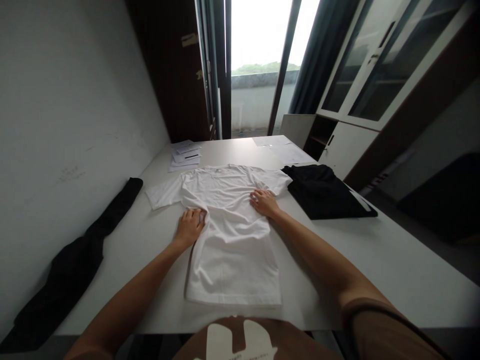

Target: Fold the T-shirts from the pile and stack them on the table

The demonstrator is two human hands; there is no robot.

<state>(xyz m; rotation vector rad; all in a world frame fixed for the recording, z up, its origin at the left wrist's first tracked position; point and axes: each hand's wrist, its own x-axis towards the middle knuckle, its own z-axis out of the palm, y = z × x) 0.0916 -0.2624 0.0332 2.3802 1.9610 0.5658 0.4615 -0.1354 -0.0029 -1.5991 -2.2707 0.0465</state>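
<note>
A white T-shirt (232,255) lies spread on the white table, its collar toward the window and its hem toward me. Wrinkles run across its middle. My left hand (190,225) is at the shirt's left side, its fingers curled round the edge of the fabric. On the right side, my right hand (263,201) rests on the cloth below the sleeve, with its fingers apart and nothing gripped.
Folded black clothing (326,192) sits on the table (390,260) at the right. Another black garment (75,265) lies along the left wall. Papers (185,155) are stacked at the back left, and loose sheets (287,150) lie at the back right.
</note>
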